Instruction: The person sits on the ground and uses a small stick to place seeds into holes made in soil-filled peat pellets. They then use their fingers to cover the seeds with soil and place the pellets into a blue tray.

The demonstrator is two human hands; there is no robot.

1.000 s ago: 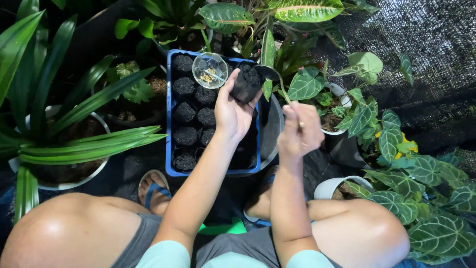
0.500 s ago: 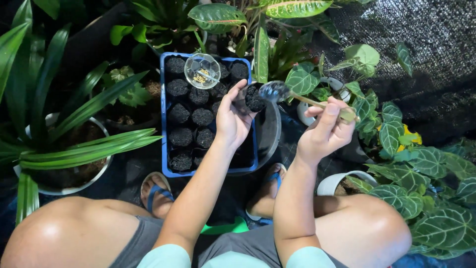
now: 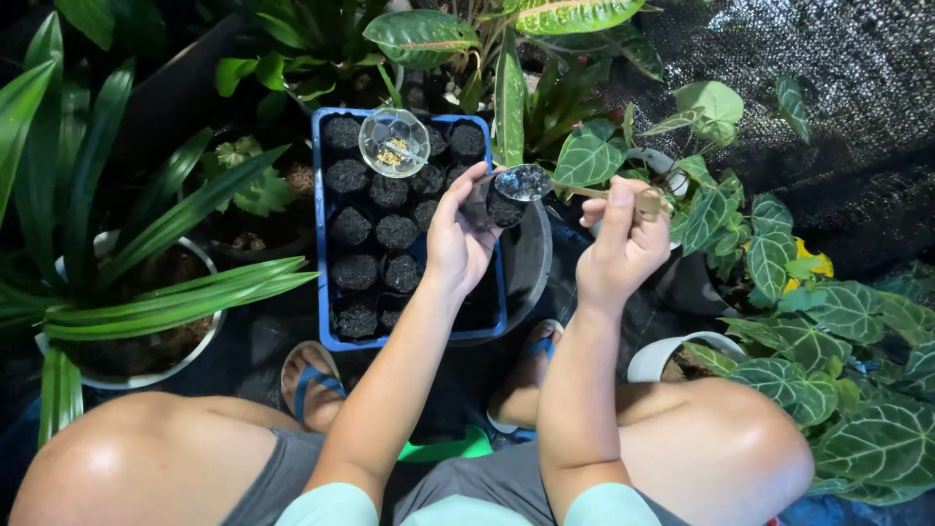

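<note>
My left hand (image 3: 460, 239) grips a small black pot of dark soil (image 3: 499, 205), held just above the right side of a blue tray (image 3: 319, 244). My right hand (image 3: 623, 248) holds a wooden-handled spoon (image 3: 575, 190) level, its metal bowl resting over the top of that pot. The tray carries several small black pots filled with soil (image 3: 375, 234). A clear glass bowl with yellowish bits inside (image 3: 393, 142) sits on the pots at the tray's far end.
A black round basin (image 3: 531, 263) lies right of the tray. Potted plants ring the spot: a long-leaved one in a white pot (image 3: 127, 292) at left, veined-leaf plants (image 3: 838, 331) at right. My knees and sandalled feet (image 3: 312, 385) are below.
My right hand rose and brought the spoon's bowl over the pot in my left hand. The left hand tilted slightly toward it, still holding the pot.
</note>
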